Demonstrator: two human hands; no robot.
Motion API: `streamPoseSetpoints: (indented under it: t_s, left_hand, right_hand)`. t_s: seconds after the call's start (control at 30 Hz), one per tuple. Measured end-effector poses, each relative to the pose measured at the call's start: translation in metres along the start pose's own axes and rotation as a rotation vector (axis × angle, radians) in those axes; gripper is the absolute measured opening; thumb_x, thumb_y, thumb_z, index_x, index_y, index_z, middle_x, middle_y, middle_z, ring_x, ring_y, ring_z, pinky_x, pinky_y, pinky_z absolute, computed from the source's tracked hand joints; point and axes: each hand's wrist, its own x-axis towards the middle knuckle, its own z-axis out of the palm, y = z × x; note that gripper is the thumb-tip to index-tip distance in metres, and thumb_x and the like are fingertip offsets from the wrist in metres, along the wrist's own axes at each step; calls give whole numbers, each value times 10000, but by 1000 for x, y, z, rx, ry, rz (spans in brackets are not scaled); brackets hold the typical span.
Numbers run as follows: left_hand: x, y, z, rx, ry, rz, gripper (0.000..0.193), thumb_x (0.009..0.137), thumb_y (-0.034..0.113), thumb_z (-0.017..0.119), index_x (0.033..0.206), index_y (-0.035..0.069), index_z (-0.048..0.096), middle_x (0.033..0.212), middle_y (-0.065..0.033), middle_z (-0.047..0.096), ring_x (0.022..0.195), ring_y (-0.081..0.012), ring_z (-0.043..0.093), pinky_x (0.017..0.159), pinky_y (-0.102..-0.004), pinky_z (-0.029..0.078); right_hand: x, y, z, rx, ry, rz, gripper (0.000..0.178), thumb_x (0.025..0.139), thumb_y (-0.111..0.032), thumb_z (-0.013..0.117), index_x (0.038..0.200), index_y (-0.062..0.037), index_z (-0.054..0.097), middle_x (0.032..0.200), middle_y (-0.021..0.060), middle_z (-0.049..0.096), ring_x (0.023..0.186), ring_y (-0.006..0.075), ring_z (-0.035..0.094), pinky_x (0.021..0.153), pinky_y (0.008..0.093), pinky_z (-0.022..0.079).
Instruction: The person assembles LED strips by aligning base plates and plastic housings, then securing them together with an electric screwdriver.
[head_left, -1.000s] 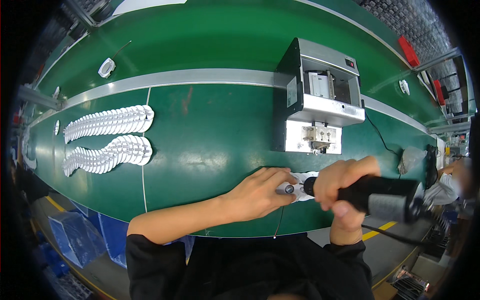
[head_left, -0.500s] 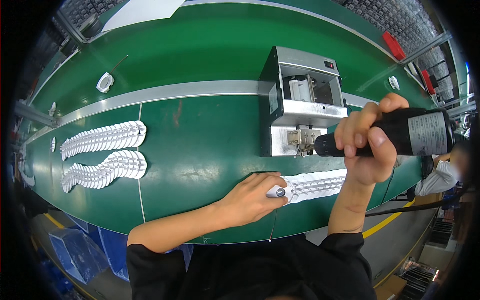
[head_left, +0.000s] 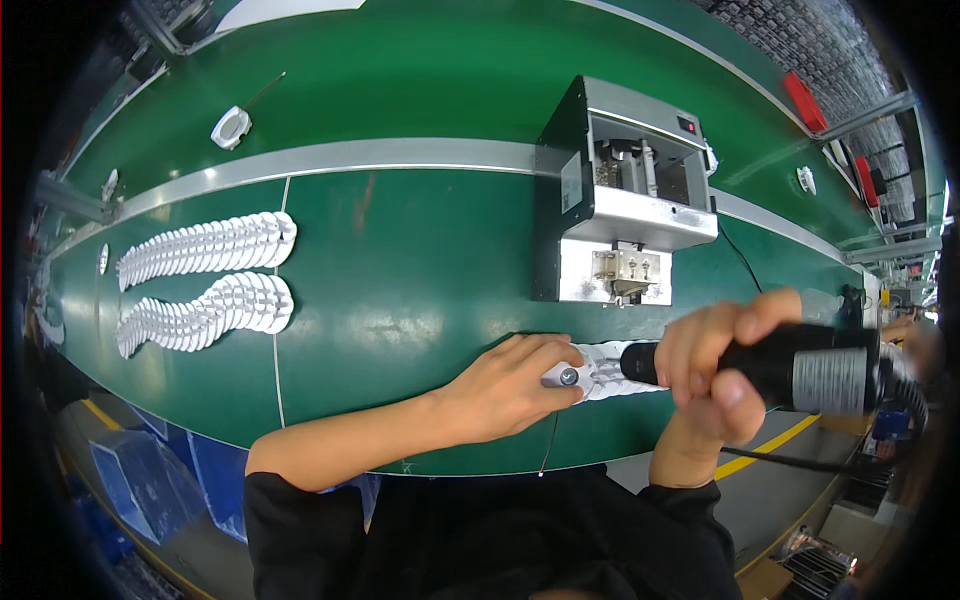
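I am pinching a white part in my left hand on the green table, just below the grey machine. My right hand is gripping a black electric screwdriver beside that part

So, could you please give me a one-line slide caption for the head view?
Left hand steadies a row of white parts on the green table while the right hand holds a black power screwdriver.

2 part rows left – machine behind hands.
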Motion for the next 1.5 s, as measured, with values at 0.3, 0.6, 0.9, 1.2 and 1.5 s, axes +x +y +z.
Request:
streamPoseSetpoints:
  t_s: [0.3, 0.6, 0.9, 1.2, 1.5]
  left_hand:
    - [0, 0, -1, -28, 6, -11, 191, 791, 151, 689, 979, 124, 708, 1140, -83, 558, 1139, -297, 551, 896, -403, 481]
    - [1, 2, -5, -41, -24, -12, 248, 744, 156, 691, 986, 109, 709, 1162, -86, 526, 1117, -284, 522, 908, -396, 466]
    - [3, 9, -10, -125, -57, -88, 314, 652, 96, 720, 965, 78, 714, 1205, -140, 496, 1080, -321, 547, 890, -412, 467]
    - [10, 5, -29, -131, -66, -54, 509, 624, 88, 713, 1127, 97, 635, 1228, -128, 525, 1177, -314, 481, 965, -454, 386]
    - [23, -42, -112, 527, 87, -319, 720, 694, 26, 684, 1365, 85, 428, 1317, -146, 501, 1272, -366, 414, 1036, -475, 314]
  right_hand:
    - [-26, 0, 3, 67, 25, 139, 397, 751, -108, 732, 976, -69, 407, 604, 64, 487, 463, 156, 471, 464, 315, 435]
    - [-30, 11, 0, 12, -202, -69, 353, 697, 23, 688, 972, -26, 473, 573, 76, 543, 436, 187, 519, 436, 310, 449]
    - [-31, 11, -5, -14, -265, -54, 348, 682, 20, 699, 949, -26, 481, 580, 68, 548, 450, 185, 535, 453, 319, 477]
    - [-8, -12, -30, 239, -275, -127, 407, 717, -67, 714, 1010, -73, 432, 606, 56, 549, 449, 182, 562, 468, 315, 509]
    - [-6, -16, -39, 153, -263, -147, 408, 722, -64, 719, 1008, -61, 428, 622, 57, 548, 469, 184, 574, 493, 324, 520]
